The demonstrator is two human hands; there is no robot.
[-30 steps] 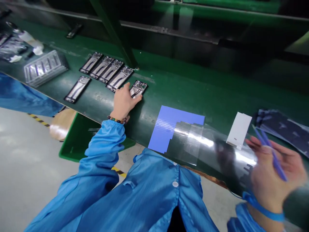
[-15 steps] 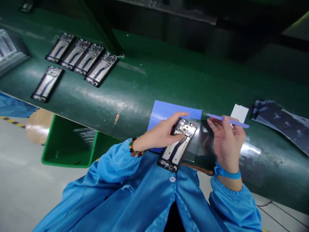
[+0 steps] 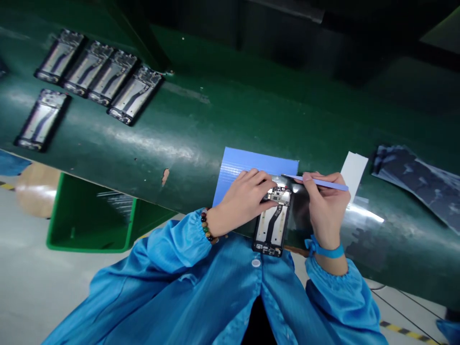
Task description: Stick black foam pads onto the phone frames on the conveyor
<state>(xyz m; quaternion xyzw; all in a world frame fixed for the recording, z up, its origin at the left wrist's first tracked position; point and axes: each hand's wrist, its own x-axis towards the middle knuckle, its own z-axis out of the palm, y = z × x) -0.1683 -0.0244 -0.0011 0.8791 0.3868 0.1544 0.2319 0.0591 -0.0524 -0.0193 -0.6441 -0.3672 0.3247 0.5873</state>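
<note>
OK, left hand (image 3: 244,199) grips the opened phone (image 3: 275,223) near its upper end, thumb over the board; right hand (image 3: 325,203), just right of that grip, pinches the purple tweezers (image 3: 328,185), tip by the phone's top edge, can't tell if touching. Blue sheet (image 3: 262,160) shows beyond the left hand, partly covered by it; white block (image 3: 354,172) just beyond the right, five more phones (image 3: 134,96) well off left.

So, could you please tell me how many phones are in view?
6: four phones in a row at upper left, one phone below them, and one phone in the left hand.
</note>
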